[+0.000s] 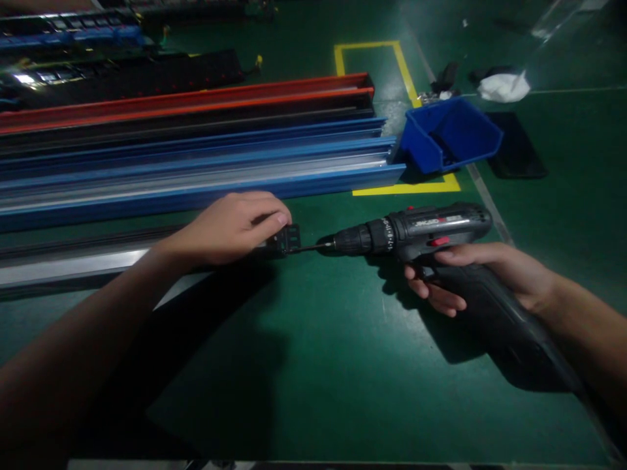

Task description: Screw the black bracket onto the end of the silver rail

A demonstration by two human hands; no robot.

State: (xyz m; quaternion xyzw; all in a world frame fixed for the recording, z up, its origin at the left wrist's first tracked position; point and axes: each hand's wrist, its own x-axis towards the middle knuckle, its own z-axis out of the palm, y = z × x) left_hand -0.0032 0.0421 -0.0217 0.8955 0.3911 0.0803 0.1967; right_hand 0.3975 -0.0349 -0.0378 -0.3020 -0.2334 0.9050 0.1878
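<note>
My right hand (509,271) is closed around the handle of a black pistol-shaped power drill (435,225) with red buttons and a numbered collar. My fingers wrap the grip below the trigger area, and my thumb lies along the side of the body, just under a red button. The drill points left, and its slim, dark metal bit (313,246) reaches to a small black end piece with slots (294,238); I cannot tell whether the tip is seated in anything there.

My left hand (240,225) is palm down and curled over that end piece, thumb and forefinger drawn close together on it, the undersides of my other fingers hidden. The end piece is at the right end of a long black-and-silver metal bar (98,264), which runs off to the left under my wrist, over a green surface (343,365).

Just beyond the bar lie long blue metal channels (337,179), then 1 black channel (294,117) and 1 orange-red channel (245,92), all roughly parallel. Near their right ends stands 1 open blue plastic bin (475,153), with 1 flat black slab (519,147) beside it and 1 crumpled white item (504,87) behind.
</note>
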